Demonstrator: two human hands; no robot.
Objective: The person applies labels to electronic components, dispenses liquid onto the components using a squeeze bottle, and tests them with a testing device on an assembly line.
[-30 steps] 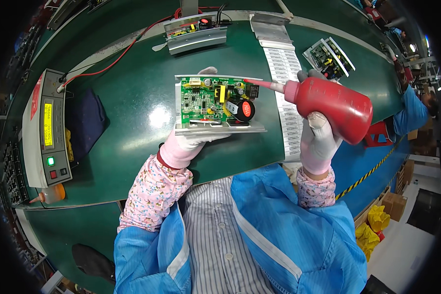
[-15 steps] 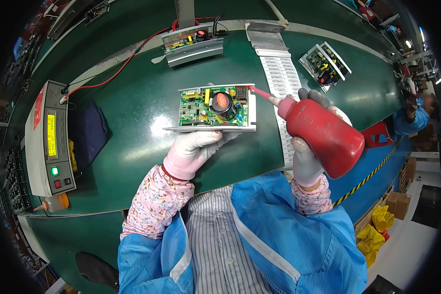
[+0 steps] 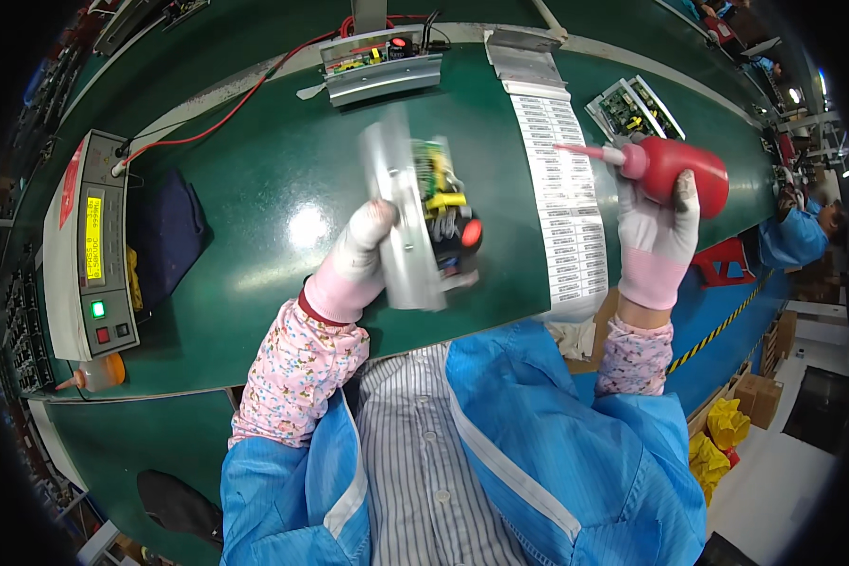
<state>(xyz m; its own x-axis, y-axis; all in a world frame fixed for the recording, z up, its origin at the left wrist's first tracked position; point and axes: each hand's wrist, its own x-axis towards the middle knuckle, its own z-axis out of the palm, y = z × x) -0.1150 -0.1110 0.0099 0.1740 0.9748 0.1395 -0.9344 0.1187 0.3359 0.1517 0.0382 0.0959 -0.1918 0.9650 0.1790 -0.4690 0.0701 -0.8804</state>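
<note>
Circuit board (image 3: 441, 203) on its metal bracket (image 3: 401, 222): up over the worktop (image 3: 274, 151), left of the label sheet (image 3: 566, 203), which is the reference for everything below. Board is tipped steeply, bracket's broad face to the left, components to the right; blurred.

Left hand (image 3: 360, 241), gloved, left of the sheet: fingers closed on the bracket, thumb on the near face, the rest hidden behind.

Right hand (image 3: 660, 222), gloved, right of the sheet: fingers wrapped round a red squeeze bottle (image 3: 693, 174), thumb across its body, others mostly hidden. Bottle lies sideways, nozzle pointing left; tip overlaps the sheet in view, well apart from the board.

Further out: second module (image 3: 637, 106), right of the sheet's far end. Third module (image 3: 382, 71), left of that end. Tester (image 3: 90, 245) with lit yellow display, far left of the sheet; dark blue cloth (image 3: 165, 231) between the two, just beside the tester.
</note>
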